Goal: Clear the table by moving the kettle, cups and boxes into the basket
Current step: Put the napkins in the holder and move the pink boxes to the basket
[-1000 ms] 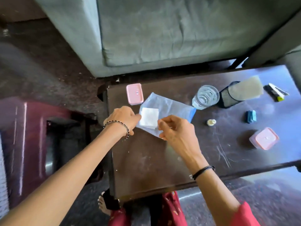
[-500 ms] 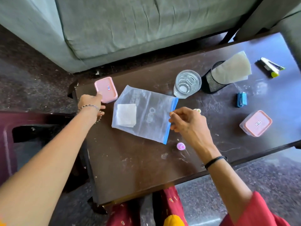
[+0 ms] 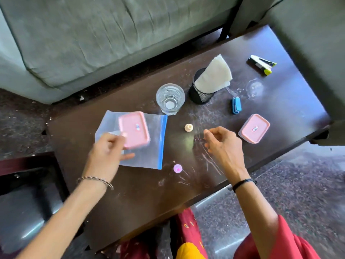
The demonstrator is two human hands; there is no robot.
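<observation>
My left hand [image 3: 107,154] grips a small pink-lidded box [image 3: 134,129] and holds it just above a clear zip bag [image 3: 149,144] with a blue seal that lies flat on the dark table [image 3: 145,199]. My right hand [image 3: 222,143] hovers over the table's middle, fingers loosely curled and holding nothing. A second pink-lidded box [image 3: 254,128] sits near the right front edge. A clear glass [image 3: 170,99] stands upright behind the bag. No kettle or basket shows.
A black mesh holder [image 3: 200,94] with white paper stands by the glass. A blue clip [image 3: 236,105], a stapler [image 3: 261,64], a cream cap [image 3: 188,127] and a pink cap [image 3: 177,168] lie on the table. A grey sofa [image 3: 93,34] is behind, a dark stool [image 3: 24,199] at left.
My left hand has picked up the pink box from the table's left back corner and carried it right, over the zip bag. My right hand has let go of the bag and shifted right.
</observation>
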